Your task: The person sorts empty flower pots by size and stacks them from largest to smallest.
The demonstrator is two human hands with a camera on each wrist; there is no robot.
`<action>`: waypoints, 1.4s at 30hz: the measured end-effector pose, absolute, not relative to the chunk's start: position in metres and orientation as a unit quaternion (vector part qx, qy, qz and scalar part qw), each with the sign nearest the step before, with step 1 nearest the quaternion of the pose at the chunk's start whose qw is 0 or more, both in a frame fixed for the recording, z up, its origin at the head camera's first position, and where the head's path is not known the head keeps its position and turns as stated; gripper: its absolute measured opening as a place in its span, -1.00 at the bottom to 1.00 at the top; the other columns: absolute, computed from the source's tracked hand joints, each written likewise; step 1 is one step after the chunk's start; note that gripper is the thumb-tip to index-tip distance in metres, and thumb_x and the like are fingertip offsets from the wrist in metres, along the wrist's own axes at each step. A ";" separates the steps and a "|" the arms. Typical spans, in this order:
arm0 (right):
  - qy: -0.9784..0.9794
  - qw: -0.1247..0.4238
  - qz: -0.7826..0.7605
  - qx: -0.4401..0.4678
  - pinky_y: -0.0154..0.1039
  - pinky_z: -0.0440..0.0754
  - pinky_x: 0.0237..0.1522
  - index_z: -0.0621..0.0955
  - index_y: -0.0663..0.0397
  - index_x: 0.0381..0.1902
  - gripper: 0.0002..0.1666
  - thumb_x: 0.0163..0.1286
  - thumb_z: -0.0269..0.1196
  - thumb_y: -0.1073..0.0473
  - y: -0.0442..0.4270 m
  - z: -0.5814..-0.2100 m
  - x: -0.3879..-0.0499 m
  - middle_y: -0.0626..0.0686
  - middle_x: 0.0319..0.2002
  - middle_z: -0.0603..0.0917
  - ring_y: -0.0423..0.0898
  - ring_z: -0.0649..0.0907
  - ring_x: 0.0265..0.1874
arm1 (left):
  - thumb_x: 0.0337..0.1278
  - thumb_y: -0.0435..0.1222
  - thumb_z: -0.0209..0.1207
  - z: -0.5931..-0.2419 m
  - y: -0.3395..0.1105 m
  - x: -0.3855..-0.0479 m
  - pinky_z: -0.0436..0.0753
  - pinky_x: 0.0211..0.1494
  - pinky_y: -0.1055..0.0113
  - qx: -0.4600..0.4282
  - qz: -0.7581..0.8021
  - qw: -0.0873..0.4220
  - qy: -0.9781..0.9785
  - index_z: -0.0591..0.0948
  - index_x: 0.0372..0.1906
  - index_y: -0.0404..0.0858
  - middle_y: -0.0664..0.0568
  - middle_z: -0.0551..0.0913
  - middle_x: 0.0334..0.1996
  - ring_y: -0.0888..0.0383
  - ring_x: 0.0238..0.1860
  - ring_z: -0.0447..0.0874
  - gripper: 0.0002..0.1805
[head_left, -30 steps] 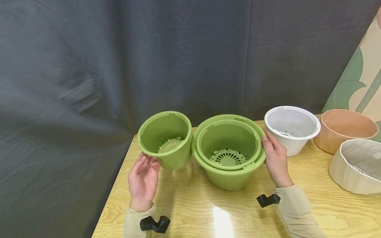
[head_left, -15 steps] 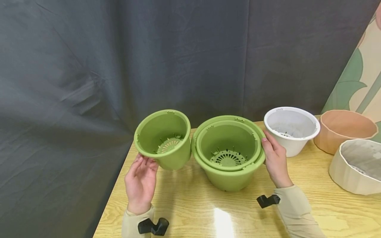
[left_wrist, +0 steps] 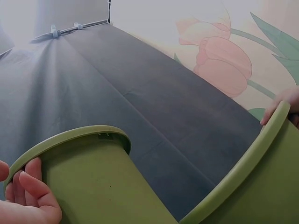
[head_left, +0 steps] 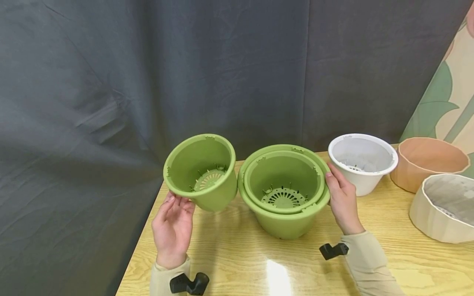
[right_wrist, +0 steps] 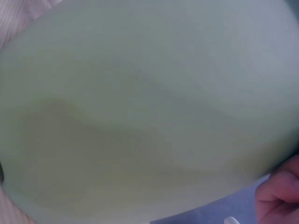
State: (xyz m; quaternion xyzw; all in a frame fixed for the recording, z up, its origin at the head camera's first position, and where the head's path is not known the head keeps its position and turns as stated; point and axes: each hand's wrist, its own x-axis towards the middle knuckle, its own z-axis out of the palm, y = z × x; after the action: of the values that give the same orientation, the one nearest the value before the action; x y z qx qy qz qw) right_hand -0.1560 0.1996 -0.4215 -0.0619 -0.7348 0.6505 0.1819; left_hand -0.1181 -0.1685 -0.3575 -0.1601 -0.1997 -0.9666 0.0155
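Note:
A small green pot (head_left: 218, 195) leans to the left in the head view, its rim held from below by the fingers of my left hand (head_left: 173, 232). In the left wrist view my left hand (left_wrist: 32, 200) has its fingers curled under that pot's rim (left_wrist: 70, 136). Beside it stands a larger green pot (head_left: 285, 226) with another green pot (head_left: 283, 156) nested inside. My right hand (head_left: 344, 201) grips the larger pot's right rim. A green pot wall (right_wrist: 140, 116) fills most of the right wrist view, with my right hand (right_wrist: 280, 193) at its lower right edge.
A white pot (head_left: 364, 181) stands close to the right hand. Farther right are an orange pot (head_left: 403, 174) and a cream pot (head_left: 437, 218). Behind the wooden table (head_left: 237, 263) hangs a dark grey curtain (head_left: 237, 74).
My left hand has shifted slightly left, and the small green pot's rim has moved left and up, tilting more. The right hand and the nested pots have hardly moved.

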 end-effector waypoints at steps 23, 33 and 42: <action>-0.724 0.175 0.665 -0.052 -0.41 0.69 -0.46 0.27 0.08 0.45 -0.39 0.54 -0.08 -0.03 0.200 -0.421 -0.155 0.38 0.25 0.44 -0.35 0.71 -0.41 | 0.43 -0.40 -0.56 -0.348 -0.166 -0.116 0.58 -0.13 0.33 -0.184 -0.967 0.023 -0.175 0.38 0.06 -0.38 -0.12 0.51 -0.15 0.05 -0.19 0.47 -0.55; -0.724 0.181 0.664 -0.055 -0.42 0.69 -0.45 0.28 0.11 0.43 -0.40 0.54 -0.07 -0.01 0.199 -0.421 -0.155 0.39 0.25 0.44 -0.34 0.71 -0.41 | 0.43 -0.39 -0.58 -0.345 -0.163 -0.117 0.57 -0.11 0.32 -0.205 -0.966 0.012 -0.160 0.39 0.05 -0.41 -0.14 0.50 -0.16 0.02 -0.18 0.46 -0.52; -0.720 0.182 0.667 -0.057 -0.44 0.69 -0.43 0.29 0.14 0.43 -0.39 0.54 -0.05 -0.01 0.199 -0.422 -0.156 0.41 0.24 0.43 -0.36 0.71 -0.39 | 0.43 -0.42 -0.49 -0.341 -0.152 -0.119 0.55 -0.14 0.37 -0.193 -0.965 0.009 -0.179 0.39 -0.01 -0.38 -0.09 0.46 -0.17 0.08 -0.21 0.41 -0.61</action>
State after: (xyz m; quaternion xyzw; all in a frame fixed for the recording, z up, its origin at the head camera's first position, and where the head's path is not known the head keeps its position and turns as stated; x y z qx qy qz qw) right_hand -0.1559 0.1986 -0.4215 -0.0565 -0.7205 0.6668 0.1820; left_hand -0.1194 -0.1523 -0.3408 -0.1933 -0.1787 -0.9647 0.0093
